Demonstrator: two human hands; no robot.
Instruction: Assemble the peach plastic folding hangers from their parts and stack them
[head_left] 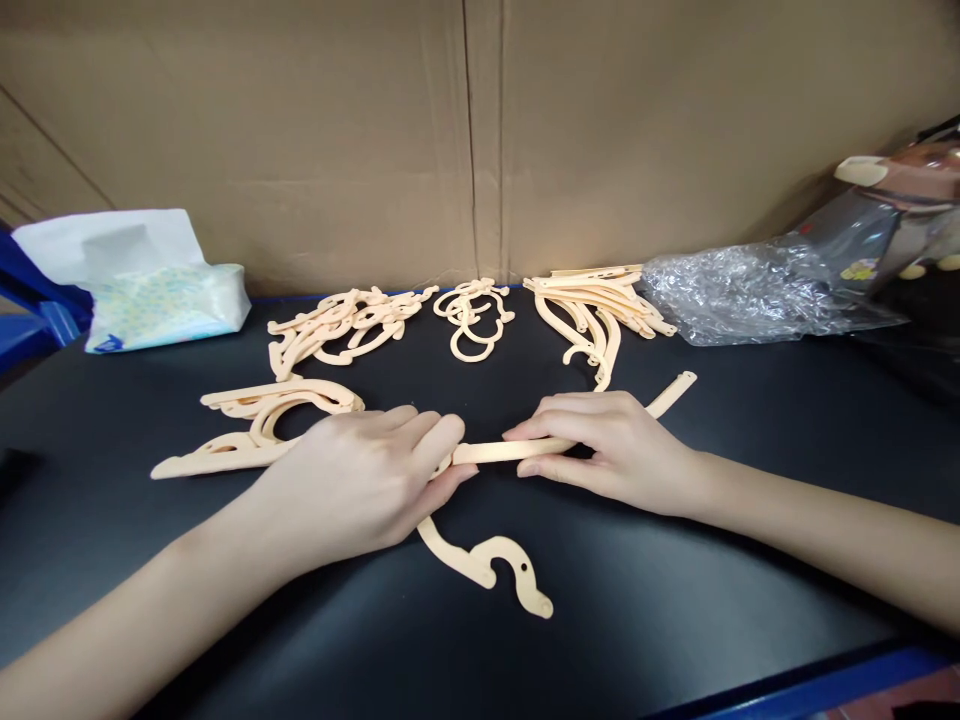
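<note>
My left hand is closed, pinching the left end of a long, slim beige hanger arm between thumb and fingers. The thumb and fingers of my right hand grip the same arm farther along, and its tip sticks out past the knuckles. From under my left hand a second beige hanger arm with a hooked, S-curved end runs down toward me. Whether the two arms are joined is hidden by my left fingers. Folded beige hangers lie just behind and left of my left hand.
Along the back of the black table lie a pile of curved beige arms, small hooks and long strips. A tissue pack sits at left, crumpled clear plastic at right. Cardboard stands behind.
</note>
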